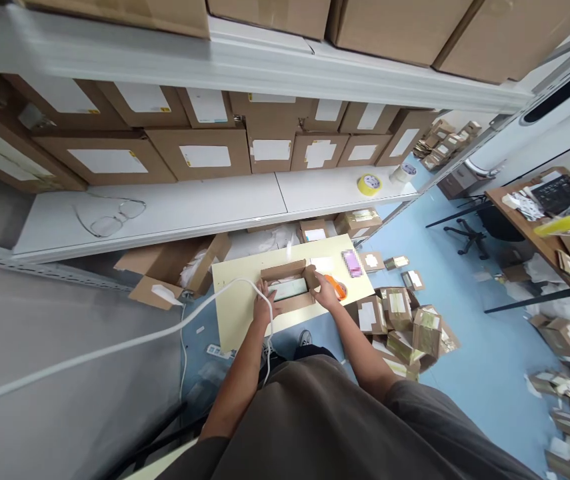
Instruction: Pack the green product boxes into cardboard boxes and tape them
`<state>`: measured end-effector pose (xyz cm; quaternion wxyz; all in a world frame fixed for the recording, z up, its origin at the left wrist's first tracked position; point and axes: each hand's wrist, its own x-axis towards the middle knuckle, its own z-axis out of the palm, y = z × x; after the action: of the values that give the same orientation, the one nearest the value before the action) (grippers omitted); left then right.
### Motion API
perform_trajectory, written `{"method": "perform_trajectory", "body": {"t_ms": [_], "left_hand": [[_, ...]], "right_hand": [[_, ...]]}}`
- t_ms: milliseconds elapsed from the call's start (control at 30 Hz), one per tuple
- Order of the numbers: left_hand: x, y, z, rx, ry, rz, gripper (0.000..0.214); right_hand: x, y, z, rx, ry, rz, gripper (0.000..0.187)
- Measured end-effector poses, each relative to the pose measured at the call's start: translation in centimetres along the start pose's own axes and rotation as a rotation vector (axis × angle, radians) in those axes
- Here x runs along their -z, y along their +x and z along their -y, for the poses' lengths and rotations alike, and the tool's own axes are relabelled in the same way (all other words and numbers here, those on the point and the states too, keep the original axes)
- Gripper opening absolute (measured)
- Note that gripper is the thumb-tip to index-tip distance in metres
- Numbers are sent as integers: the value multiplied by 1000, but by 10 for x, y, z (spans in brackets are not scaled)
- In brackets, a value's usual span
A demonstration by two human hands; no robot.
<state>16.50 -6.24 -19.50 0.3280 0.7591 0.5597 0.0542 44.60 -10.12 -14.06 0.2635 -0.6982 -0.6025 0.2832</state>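
A small open cardboard box lies on a pale yellow table below me, with a pale flat item inside it. My left hand rests on the box's left end, fingers curled on its edge. My right hand presses on the box's right flap, fingers closed over it. An orange tape dispenser lies just right of my right hand. A small purple item sits further right on the table.
White shelves hold rows of labelled cardboard boxes, a pair of glasses and a yellow tape roll. Several small packed boxes litter the blue floor. A white cable crosses left. A cluttered desk stands right.
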Motion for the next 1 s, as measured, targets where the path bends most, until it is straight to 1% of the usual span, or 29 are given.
{"method": "perform_trajectory", "body": {"t_ms": [100, 133, 167, 200, 300, 367, 433, 533, 600, 700, 800, 900, 1000], "left_hand": [[-8, -4, 1, -46, -8, -55, 28], [-9, -5, 0, -56, -15, -74, 17], [-10, -7, -2, -63, -23, -96, 10], [-11, -10, -5, -66, -31, -119, 9], [-14, -22, -19, -58, -53, -206, 14], [-18, -36, -29, -43, -73, -273, 19], [-26, -57, -39, -15, -96, -349, 21], [-42, -98, -54, 70, -126, -464, 19], [-55, -133, -66, 164, -148, -532, 23], [-74, -189, -91, 340, -159, -581, 26], [-89, -247, -116, 520, -140, -628, 26], [-104, -303, -135, 627, -122, -686, 27], [-121, -355, -150, 717, -113, -796, 26]], "right_hand": [[2, -5, 0, 42, 30, -23, 77], [5, -5, 1, 52, 43, -26, 76], [9, -6, 1, 63, 58, -29, 75], [14, -5, 2, 75, 73, -31, 75], [31, 0, 4, 145, 132, -14, 74], [41, 5, 7, 215, 179, 29, 72], [46, 9, 11, 283, 224, 79, 70], [44, 9, 16, 383, 281, 155, 66], [39, 3, 16, 457, 311, 232, 64], [30, -17, 15, 552, 319, 369, 62], [16, -45, 19, 614, 314, 473, 60], [-2, -77, 36, 656, 301, 533, 58], [-19, -107, 65, 752, 268, 636, 58]]}}
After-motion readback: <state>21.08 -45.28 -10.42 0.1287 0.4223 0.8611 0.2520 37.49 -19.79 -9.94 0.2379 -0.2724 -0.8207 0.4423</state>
